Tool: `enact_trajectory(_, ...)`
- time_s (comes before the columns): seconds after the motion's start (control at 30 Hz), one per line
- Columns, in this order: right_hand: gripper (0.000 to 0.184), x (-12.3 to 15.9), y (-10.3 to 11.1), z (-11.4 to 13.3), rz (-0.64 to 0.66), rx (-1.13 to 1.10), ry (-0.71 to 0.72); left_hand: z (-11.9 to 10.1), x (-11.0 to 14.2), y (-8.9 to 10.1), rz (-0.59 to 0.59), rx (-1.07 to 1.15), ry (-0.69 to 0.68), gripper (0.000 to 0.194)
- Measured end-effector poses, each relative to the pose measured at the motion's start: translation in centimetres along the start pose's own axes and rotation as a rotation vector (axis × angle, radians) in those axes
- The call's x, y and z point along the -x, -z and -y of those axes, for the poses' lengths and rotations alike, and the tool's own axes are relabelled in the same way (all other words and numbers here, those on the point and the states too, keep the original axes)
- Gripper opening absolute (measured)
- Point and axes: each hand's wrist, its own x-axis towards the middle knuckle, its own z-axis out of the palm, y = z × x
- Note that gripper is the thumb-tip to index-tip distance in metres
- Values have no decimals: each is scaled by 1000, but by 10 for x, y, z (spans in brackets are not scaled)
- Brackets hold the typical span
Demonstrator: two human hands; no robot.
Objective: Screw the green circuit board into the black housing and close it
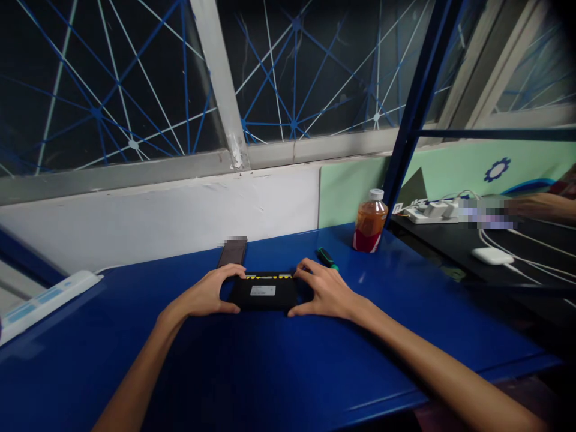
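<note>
In the lower middle of the frame, a flat black case (285,295) is between the two hands over the blue desk (202,375). The grip of the left hand (204,294) is closed on its left end, and the right hand (330,293) pinches the right end — each with the thumb at the near corner and the fingers at the far one. A pale label (263,291) faces up, with yellow marks along the far edge. Whether the case touches the desk, I cannot tell. The step in hand seems to be holding it level; any shift from here would call for both hands together, evenly. Behind lies a dark flat object (234,252); beyond the right hand are a green-and-black tool (327,258) and a bottle (369,225).
</note>
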Motion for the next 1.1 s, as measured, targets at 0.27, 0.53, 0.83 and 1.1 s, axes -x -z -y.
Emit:
enact_trajectory(0.27, 72, 1, 4, -1, -8, -16, -4, -3, -1, 0, -5, -27, -2, 57)
enact_trajectory(0.53, 67, 1, 13, -1, 10, -21, -13, -8, -1, -2, 1, -17, -5, 58)
enact_trajectory(0.83, 64, 3, 17, -5, 61, 23, 13, -16, 2, -3, 12, -44, 38, 61)
enact_trajectory(1.1, 62, 2, 20, -7, 88, 26, 21, -22, -1, -6, -3, -92, 76, 66)
